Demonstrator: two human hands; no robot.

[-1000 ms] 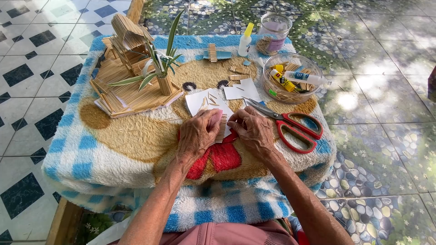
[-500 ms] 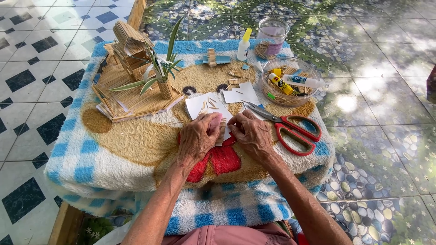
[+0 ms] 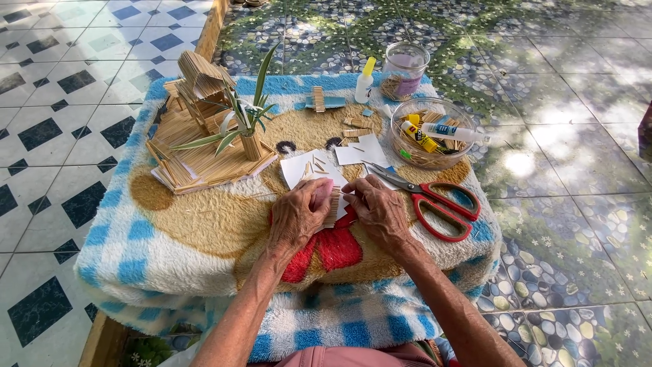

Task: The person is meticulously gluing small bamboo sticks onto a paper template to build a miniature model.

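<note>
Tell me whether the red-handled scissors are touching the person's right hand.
Apart. The head view shows the red-handled scissors lying on the blanket just beyond the right hand, with a strip of blanket visible between them.

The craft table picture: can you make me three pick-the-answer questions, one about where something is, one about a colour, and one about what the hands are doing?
1. Where are the scissors?
A. right of the hands
B. inside the bowl
C. on the floor

2. What colour are the scissor handles?
A. green
B. red
C. white

3. What are both hands doing?
A. resting apart, empty
B. pinching a small panel of thin sticks
C. lifting the stick house

Answers: 1 A, they lie on the blanket beside the right hand. 2 B, both loops are red. 3 B, the left hand and right hand meet at the stick panel, with their fingers on it.
</note>
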